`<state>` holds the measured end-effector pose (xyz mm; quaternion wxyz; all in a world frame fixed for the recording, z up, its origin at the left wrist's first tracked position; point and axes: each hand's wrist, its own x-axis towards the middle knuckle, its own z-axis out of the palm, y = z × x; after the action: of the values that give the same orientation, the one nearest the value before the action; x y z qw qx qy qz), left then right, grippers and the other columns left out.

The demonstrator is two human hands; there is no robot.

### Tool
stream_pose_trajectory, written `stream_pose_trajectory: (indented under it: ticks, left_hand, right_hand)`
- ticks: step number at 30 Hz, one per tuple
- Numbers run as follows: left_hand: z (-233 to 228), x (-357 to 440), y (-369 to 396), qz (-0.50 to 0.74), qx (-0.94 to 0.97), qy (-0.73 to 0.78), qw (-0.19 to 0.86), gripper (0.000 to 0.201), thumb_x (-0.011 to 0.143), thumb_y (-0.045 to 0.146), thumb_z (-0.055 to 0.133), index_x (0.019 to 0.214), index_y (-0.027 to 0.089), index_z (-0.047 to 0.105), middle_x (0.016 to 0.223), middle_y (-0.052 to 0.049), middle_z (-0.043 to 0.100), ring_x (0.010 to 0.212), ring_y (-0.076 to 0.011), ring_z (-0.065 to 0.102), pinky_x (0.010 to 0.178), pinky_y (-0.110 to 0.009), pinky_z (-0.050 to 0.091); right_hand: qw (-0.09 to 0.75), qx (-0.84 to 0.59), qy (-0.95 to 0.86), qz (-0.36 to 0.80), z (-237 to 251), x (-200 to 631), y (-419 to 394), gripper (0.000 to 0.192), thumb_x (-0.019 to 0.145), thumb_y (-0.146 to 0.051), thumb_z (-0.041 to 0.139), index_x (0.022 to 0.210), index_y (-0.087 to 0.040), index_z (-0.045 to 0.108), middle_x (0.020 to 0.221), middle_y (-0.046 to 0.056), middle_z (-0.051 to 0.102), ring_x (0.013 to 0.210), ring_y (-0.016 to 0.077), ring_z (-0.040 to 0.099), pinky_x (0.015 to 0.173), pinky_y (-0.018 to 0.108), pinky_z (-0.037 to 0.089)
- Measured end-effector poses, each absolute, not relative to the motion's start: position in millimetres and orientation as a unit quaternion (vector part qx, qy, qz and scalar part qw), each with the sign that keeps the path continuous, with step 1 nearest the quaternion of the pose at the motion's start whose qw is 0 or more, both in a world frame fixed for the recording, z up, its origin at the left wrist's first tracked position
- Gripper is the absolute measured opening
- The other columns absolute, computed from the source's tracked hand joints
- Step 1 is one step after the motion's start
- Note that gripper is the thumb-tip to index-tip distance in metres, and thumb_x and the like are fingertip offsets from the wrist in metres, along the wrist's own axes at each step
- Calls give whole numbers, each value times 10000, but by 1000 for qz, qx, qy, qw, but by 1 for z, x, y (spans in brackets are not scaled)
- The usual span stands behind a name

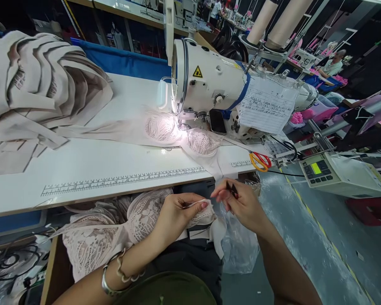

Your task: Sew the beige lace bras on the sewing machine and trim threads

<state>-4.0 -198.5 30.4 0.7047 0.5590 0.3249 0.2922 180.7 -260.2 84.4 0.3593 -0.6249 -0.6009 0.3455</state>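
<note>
Far left on the white work surface (92, 163), a heap of folded beige fabric pieces (34, 91) sits well clear of the action. Along the surface's front edge runs a printed measuring scale (123, 180). Below that edge, on the person's lap, lies a pale pink lace garment (114, 231), bunched and spilling leftward.

Now the left hand (174, 216), silver bangle (112, 284) at the wrist: its grip is pressed together, thumb and fingertips pinching a thin white strip at the edge of the lace garment, holding it up and pointing it rightward. The strip's long axis runs roughly left to right, straight across the small gap to the other hand.

The right hand (241, 203) sits just beside it, grip closed around a small dark thread snip (232, 189), whose tip angles up and left towards the pinched strip. So the strip lies immediately left of the snip, close but not touching, and the right hand is the nearer one to cut.

Above them, on the surface under the lamp, two more lace cups (180, 133) rest at the needle of the white sewing machine (209, 80). Further right, orange-handled scissors (259, 161) lie untouched, then a grey control box (339, 173) beyond the edge.
</note>
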Motion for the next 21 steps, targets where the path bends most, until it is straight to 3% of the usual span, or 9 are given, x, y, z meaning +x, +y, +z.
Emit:
stream_pose_trajectory:
  ticks: [3,5,8,13,21]
  left_hand:
    - [31,-4,-196,280,547,331,716,222,768,371,753,784,160,820,811,-76,798,730,-195,698,638,-225,518]
    - [32,-4,-194,276,541,329,723,226,763,373,758,764,154,816,794,-79,793,702,-180,683,631,-222,512]
    - [33,-4,-193,274,525,313,743,217,763,367,766,764,156,818,786,-79,792,695,-179,684,640,-227,524]
    - [32,-4,-192,270,532,308,741,206,752,358,783,764,155,818,772,-73,788,671,-171,670,614,-221,510]
    - [31,-5,-192,273,564,311,714,261,761,398,773,740,139,804,746,-80,773,657,-184,662,607,-242,516]
  right_hand:
    - [343,-621,-622,331,80,186,-260,601,991,-699,330,872,-200,643,631,-29,497,541,123,450,558,266,366]
    - [319,-612,-641,337,78,187,-260,649,1004,-695,265,916,-196,669,727,1,555,620,134,484,611,274,377]
    - [297,-608,-635,371,76,187,-260,502,1039,-578,368,976,-190,681,836,26,631,696,138,544,650,268,399]
    - [318,-598,-599,427,75,181,-259,201,968,-398,585,942,-199,582,689,-36,597,607,113,535,559,221,384]
    - [349,-580,-575,459,71,175,-256,141,923,-328,627,885,-205,570,714,-29,620,644,117,574,589,229,419]
